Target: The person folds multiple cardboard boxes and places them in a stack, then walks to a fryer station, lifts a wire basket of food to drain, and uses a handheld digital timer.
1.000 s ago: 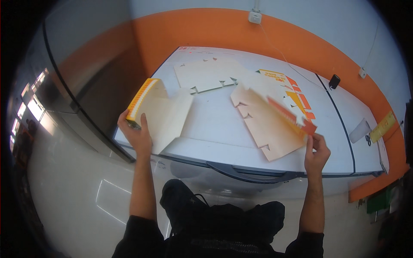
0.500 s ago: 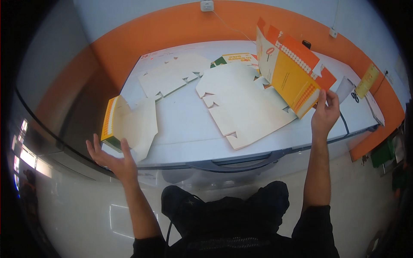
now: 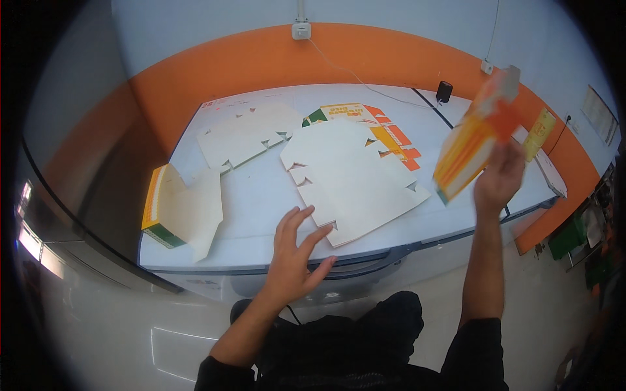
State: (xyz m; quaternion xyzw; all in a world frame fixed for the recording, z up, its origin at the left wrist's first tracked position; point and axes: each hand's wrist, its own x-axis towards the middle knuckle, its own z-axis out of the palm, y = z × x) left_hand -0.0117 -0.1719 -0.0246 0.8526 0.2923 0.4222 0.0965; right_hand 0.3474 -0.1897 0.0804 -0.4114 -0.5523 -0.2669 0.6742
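Note:
My right hand (image 3: 499, 179) is closed on a yellow and orange printed carton blank (image 3: 471, 140), blurred by motion and raised over the right part of the table. My left hand (image 3: 298, 260) is open, fingers spread, near the front edge of the table, close to the notched near corner of a stack of white cardboard blanks (image 3: 352, 179). A partly folded carton (image 3: 186, 212), white inside with yellow and green outer walls, stands at the left front of the table.
More white blanks (image 3: 241, 137) lie at the back left. Printed blanks (image 3: 349, 112) show behind the central stack. A small black device (image 3: 444, 92) stands at the back right, and a yellow printed card (image 3: 539, 133) is at the right. The table (image 3: 254, 234) has a dark front edge.
My left hand has left the folded carton's side and moved right toward the central stack. My right hand has lifted the printed blank off the stack to the right. The view has shifted slightly.

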